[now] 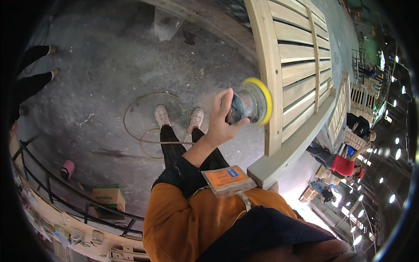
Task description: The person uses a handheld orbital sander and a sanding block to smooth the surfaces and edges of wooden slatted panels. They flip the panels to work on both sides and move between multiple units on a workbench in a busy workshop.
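My left hand (222, 120) is wrapped round the body of a round power sander (246, 105), fingers on its far side and thumb on the near side. The sander is tilted sideways. Its yellow-edged pad (264, 102) faces the end rail (273, 87) of a slatted wooden bench-like piece (299, 52); whether it touches the wood I cannot tell. Pale slats run away from that rail, crossed by a narrow batten (314, 56). A thick greyish beam (292, 153) lies along the piece's near side. My right hand does not show.
A thin hose (131, 107) loops on the concrete floor around my shoes. Another person's legs (32, 85) stand at the far left. At lower left are a black metal rail (56, 190), a cardboard box (107, 198) and a pink roll-shaped object (66, 168). Several people work at right, one in a red shirt (342, 166).
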`<action>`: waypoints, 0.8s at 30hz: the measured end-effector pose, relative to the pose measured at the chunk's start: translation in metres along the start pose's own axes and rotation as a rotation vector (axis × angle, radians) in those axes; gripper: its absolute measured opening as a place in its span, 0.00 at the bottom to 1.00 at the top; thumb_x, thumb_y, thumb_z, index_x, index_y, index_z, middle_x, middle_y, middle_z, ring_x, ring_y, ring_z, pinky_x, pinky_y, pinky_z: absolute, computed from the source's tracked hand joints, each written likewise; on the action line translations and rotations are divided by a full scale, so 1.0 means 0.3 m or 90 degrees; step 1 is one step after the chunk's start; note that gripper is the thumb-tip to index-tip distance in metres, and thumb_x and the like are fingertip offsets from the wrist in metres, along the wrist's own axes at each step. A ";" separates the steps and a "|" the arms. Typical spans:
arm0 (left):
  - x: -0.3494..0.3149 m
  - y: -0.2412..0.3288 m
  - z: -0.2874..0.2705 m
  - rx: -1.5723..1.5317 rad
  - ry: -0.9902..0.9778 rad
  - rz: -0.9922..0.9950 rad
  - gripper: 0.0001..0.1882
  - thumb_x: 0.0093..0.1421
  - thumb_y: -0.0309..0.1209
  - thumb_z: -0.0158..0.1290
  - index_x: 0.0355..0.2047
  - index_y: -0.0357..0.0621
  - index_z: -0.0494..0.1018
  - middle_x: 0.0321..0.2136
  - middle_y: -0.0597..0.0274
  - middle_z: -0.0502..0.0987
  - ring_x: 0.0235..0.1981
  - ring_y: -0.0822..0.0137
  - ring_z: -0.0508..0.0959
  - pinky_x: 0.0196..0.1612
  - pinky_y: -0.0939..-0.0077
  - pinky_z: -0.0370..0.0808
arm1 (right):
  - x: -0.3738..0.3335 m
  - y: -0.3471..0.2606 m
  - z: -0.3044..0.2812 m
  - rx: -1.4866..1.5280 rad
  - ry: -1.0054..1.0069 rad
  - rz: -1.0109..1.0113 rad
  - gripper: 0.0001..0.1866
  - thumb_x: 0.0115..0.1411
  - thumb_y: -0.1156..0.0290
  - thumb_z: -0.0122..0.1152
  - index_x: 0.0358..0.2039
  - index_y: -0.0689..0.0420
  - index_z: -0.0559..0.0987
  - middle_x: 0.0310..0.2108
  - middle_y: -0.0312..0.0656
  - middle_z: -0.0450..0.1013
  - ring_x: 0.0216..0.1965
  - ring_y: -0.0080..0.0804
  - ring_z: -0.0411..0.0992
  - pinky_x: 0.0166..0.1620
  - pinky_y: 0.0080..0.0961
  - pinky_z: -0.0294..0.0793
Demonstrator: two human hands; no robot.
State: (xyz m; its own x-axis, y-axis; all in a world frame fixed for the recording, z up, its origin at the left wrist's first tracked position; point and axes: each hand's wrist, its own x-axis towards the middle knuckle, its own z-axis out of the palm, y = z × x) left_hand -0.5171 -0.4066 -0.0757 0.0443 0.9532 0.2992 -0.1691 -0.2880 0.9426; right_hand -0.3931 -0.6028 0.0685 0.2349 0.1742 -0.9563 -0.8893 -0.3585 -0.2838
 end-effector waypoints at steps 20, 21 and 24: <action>0.075 -0.006 -0.206 0.090 -0.045 -0.172 0.63 0.45 0.29 0.70 0.70 0.38 0.35 0.56 0.42 0.66 0.56 0.53 0.70 0.59 0.63 0.66 | 0.085 0.032 0.042 0.016 -0.051 0.036 0.18 0.59 0.53 0.55 0.45 0.49 0.74 0.41 0.39 0.74 0.44 0.41 0.71 0.49 0.45 0.70; 0.108 -0.020 -0.231 0.012 0.027 -0.256 0.61 0.46 0.28 0.68 0.70 0.38 0.36 0.56 0.44 0.67 0.56 0.55 0.70 0.60 0.63 0.66 | 0.090 0.026 0.043 0.020 -0.049 0.047 0.18 0.59 0.53 0.55 0.45 0.49 0.74 0.41 0.39 0.74 0.44 0.41 0.71 0.49 0.45 0.70; 0.248 -0.056 -0.324 0.074 0.178 -0.235 0.55 0.49 0.23 0.63 0.70 0.38 0.40 0.56 0.51 0.65 0.55 0.62 0.69 0.59 0.69 0.65 | 0.104 -0.015 0.051 0.019 -0.046 0.068 0.18 0.59 0.53 0.55 0.45 0.49 0.74 0.41 0.39 0.74 0.45 0.41 0.71 0.49 0.45 0.70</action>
State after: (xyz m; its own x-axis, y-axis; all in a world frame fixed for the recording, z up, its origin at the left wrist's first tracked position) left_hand -0.6067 -0.3219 -0.0837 -0.1889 0.9774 -0.0949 -0.0806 0.0809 0.9935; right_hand -0.3879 -0.5817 0.0409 0.1094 0.2028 -0.9731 -0.9193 -0.3516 -0.1766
